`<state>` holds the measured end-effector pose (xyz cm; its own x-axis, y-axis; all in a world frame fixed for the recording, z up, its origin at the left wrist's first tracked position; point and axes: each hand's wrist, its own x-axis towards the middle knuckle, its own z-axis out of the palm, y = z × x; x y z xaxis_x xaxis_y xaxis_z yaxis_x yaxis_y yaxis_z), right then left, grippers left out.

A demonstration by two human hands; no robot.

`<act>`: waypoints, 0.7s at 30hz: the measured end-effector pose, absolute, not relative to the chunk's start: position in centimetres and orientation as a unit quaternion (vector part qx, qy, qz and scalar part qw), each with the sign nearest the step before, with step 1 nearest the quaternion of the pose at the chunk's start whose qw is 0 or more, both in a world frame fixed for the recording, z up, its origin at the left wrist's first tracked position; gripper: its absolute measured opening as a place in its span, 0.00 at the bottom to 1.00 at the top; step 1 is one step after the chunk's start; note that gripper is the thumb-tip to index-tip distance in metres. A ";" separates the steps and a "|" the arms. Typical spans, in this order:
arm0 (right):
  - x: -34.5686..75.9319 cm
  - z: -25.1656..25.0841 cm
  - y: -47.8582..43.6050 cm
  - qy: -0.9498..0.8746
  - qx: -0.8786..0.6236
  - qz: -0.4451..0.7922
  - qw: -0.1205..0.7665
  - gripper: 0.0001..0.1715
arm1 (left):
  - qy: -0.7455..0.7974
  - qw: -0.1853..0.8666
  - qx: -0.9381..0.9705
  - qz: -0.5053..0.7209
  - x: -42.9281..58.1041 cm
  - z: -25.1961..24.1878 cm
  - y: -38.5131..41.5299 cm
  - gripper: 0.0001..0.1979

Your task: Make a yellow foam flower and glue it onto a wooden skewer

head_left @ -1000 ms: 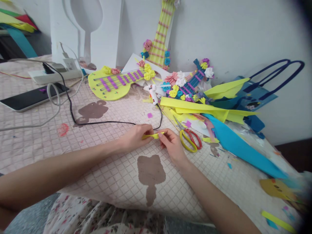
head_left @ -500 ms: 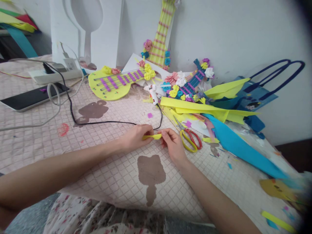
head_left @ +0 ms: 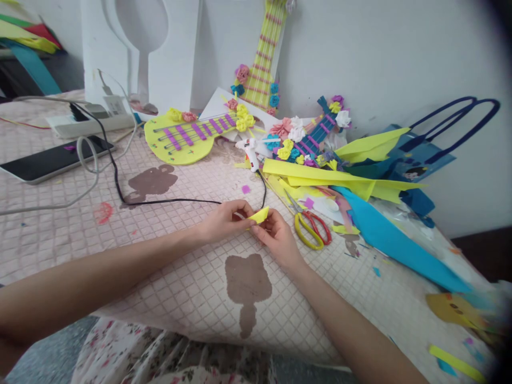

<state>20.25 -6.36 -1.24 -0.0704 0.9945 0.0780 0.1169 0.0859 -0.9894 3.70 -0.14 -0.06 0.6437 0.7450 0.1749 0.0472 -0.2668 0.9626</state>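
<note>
From the head view, the left hand [head_left: 228,221] pinches a yellow paper strip [head_left: 261,215] before the glue gun [head_left: 251,153]; the right hand [head_left: 279,234] curls against it, its grip unclear. Apparently it's being shaped, calling for steady fingertips.

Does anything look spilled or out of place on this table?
A red smudge on the cloth, well left of the left hand, looks odd: it breaks the pale grid, perhaps a stain. The brown patches might be print; I can't tell. A loose purple scrap near the glue gun looks stray.
</note>
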 end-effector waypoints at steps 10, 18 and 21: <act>19.7 -1.3 -6.7 -0.551 -0.467 0.512 0.465 0.17 | 0.225 0.598 0.677 0.365 3.8 -0.3 -0.3 0.11; 19.2 -1.3 -7.0 -0.554 -0.482 0.505 0.453 0.11 | 0.162 0.699 0.627 0.303 3.8 0.0 -0.8 0.11; 19.2 -1.2 -7.1 -0.565 -0.484 0.493 0.450 0.11 | 0.146 0.722 0.606 0.300 3.9 -0.1 -0.9 0.11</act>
